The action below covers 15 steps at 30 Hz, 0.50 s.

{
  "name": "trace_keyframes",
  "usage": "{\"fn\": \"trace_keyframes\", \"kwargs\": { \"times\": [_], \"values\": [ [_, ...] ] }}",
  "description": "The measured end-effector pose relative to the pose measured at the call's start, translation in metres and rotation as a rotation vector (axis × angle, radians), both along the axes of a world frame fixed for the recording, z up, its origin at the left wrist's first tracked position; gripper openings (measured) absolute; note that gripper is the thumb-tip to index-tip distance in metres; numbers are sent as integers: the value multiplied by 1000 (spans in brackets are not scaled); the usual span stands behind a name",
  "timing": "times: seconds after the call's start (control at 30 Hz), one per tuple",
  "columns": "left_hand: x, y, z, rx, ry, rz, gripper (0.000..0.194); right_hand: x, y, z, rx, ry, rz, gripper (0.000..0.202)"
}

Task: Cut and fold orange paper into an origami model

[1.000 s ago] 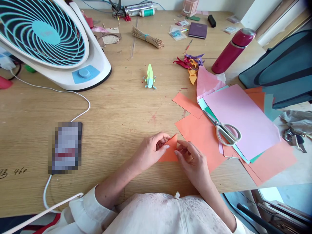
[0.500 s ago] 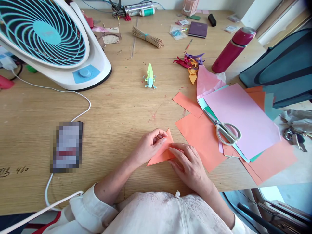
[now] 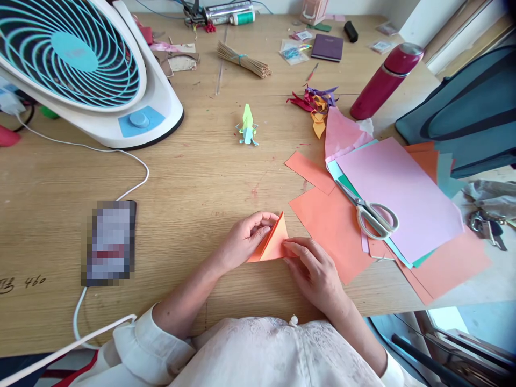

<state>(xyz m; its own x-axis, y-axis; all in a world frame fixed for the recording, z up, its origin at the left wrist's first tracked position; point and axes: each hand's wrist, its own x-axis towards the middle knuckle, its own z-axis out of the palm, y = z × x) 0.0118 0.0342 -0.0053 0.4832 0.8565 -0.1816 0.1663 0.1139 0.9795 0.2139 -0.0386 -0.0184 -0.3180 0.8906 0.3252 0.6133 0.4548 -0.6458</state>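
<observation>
A folded orange paper [image 3: 274,243] is between my two hands near the table's front edge, its layers parted along a slanting fold with a point upward. My left hand [image 3: 246,240] grips its left side, fingers curled at the upper edge. At its right corner, my right hand [image 3: 312,269] pinches the paper between thumb and fingers. Right of my hands lies a larger orange sheet [image 3: 326,226], with an orange strip [image 3: 309,172] above it. White-handled scissors [image 3: 373,217] rest on a pink sheet [image 3: 403,188]. A green and blue folded paper figure [image 3: 248,126] stands farther back.
A white fan [image 3: 161,107] stands at the back left, above a cabled phone [image 3: 113,242]. Behind the paper stack are a red flask [image 3: 387,80] and colourful folded papers [image 3: 318,107]. A stick bundle [image 3: 244,60] lies at the back; a teal bag [image 3: 471,113] is far right.
The orange paper has turned and opened along its fold, showing a lighter right-hand face. My right hand has shifted slightly right, still gripping the corner.
</observation>
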Motion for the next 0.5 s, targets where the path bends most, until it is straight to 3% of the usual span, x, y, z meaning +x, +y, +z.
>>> {"fn": "trace_keyframes", "kwargs": {
  "times": [0.23, 0.5],
  "values": [
    [-5, 2, 5, -26, 21, -5, 22, 0, -1, -1, 84, -29, -97, 23],
    [-6, 1, 7, -116, 32, -54, 24, 0, 0, -1, 11, -54, -139, 35]
  ]
}}
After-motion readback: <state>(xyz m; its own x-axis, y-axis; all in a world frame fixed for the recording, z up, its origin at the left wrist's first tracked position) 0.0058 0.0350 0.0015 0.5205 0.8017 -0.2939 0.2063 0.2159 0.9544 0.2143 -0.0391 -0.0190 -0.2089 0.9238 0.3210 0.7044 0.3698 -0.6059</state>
